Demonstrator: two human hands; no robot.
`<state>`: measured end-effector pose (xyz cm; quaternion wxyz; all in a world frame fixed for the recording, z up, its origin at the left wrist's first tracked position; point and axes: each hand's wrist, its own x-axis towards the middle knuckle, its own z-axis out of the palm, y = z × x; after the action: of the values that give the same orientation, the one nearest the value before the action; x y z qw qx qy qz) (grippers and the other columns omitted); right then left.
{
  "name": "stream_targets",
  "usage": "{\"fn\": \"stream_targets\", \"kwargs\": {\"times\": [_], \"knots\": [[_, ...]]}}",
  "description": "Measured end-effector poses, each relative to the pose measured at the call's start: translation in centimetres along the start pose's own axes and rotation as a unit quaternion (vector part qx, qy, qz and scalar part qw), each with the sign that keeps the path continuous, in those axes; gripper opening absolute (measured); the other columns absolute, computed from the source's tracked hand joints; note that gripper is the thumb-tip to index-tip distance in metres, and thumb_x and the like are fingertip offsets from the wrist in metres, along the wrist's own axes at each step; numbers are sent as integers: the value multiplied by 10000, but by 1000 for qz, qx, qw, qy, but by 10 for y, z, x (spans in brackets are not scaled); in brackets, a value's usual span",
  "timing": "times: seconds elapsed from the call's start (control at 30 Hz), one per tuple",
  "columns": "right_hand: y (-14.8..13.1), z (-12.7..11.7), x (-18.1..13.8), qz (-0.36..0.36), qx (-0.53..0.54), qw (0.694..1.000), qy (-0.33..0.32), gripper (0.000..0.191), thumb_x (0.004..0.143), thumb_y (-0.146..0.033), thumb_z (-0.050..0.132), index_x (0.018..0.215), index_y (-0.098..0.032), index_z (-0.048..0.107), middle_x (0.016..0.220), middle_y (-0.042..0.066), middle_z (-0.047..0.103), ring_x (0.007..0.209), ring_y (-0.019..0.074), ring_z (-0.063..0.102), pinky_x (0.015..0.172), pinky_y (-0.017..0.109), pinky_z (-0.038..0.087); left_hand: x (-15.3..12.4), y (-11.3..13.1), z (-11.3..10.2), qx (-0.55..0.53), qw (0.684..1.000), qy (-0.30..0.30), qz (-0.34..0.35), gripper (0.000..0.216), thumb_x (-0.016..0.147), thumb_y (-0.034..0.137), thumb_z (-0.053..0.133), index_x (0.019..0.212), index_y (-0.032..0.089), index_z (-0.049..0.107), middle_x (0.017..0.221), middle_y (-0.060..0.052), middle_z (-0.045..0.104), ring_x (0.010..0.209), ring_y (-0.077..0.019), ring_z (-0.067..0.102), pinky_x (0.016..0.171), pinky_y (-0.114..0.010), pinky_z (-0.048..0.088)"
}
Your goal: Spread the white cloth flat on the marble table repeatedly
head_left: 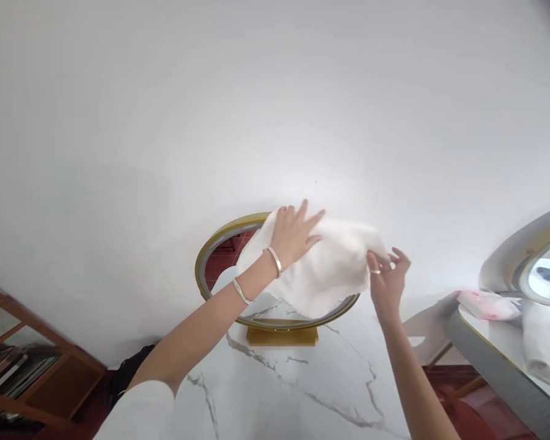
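Cloth [325,269] lengthwise left-to-right across mirror [222,260]

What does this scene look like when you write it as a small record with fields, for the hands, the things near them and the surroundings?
Left hand: fingers spread, on the white cloth
Right hand: pinching the cloth's edge
Cloth position: in front of the oval mirror, hiding much of it
Support: gold base on a marble-patterned table
Right side: pink-and-white packet on a second table
Left side: wooden shelf
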<state>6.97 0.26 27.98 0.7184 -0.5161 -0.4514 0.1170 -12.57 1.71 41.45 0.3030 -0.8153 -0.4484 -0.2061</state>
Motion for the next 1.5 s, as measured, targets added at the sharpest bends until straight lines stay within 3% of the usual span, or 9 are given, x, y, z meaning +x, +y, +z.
{"fn": "stream_targets", "kwargs": {"times": [0.13,0.23,0.37,0.47,0.73,0.87,1.13,1.3,1.5], "knots": [[45,3,-31,-5,-72,994,-87,796,840,-552,521,1458,-202,161,1430,198,313,1251,300,452,1010,514,370,10,29,26,50,993,-7,105,338,926,410,457,1212,258,556,1372,-92,491,1184,-295,463,992,-493,316],[62,5,-47,-29,-113,991,-65,757,864,-564,468,1473,-246,151,1536,151,121,1350,332,303,1023,539,346,19,49,40,50,979,-29,194,230,938,314,462,1058,203,623,1128,-81,638,1078,-234,530,948,-415,344],[75,7,-50,-44,-132,989,-41,658,895,-554,406,1416,-165,307,1375,188,423,1275,342,389,986,541,358,22,66,55,46,968,-20,248,230,915,102,430,943,182,643,928,-45,671,968,-191,566,917,-362,344],[78,6,-44,-56,-157,984,-68,607,899,-559,384,1347,-151,414,1179,170,571,1105,332,509,917,534,396,18,65,58,44,975,9,218,191,916,163,461,960,179,646,955,-60,665,1008,-211,542,963,-395,312],[52,16,-28,-86,-129,982,-107,513,961,-460,261,1415,-227,319,1365,130,465,1263,271,420,998,492,365,10,44,40,25,993,41,108,303,942,330,435,1178,208,580,1063,-90,627,1075,-255,515,1001,-462,311],[59,25,-33,-83,-160,982,-48,480,971,-407,214,1386,-208,347,1291,132,519,1216,263,456,1021,526,320,14,67,54,14,969,26,247,371,929,179,433,1286,238,512,1307,-59,544,1265,-217,413,1045,-399,283],[106,21,-57,5,-101,994,-36,428,959,-433,240,1166,-166,503,1075,141,585,1007,267,537,844,436,425,19,112,93,52,942,-98,318,176,889,139,492,887,120,668,865,-85,668,913,-203,563,817,-336,359],[94,22,-52,-20,-130,991,-20,414,955,-424,231,1060,-179,549,944,112,612,911,268,549,839,472,402,17,99,87,46,949,-67,305,196,893,118,475,820,143,654,831,-74,648,882,-200,551,814,-338,339],[42,37,-23,-133,-174,975,28,392,965,-349,242,1165,-193,541,1110,118,623,1057,254,539,1021,534,276,19,57,56,34,972,15,232,228,920,106,422,850,171,630,847,-43,651,884,-195,555,808,-337,340]]}}
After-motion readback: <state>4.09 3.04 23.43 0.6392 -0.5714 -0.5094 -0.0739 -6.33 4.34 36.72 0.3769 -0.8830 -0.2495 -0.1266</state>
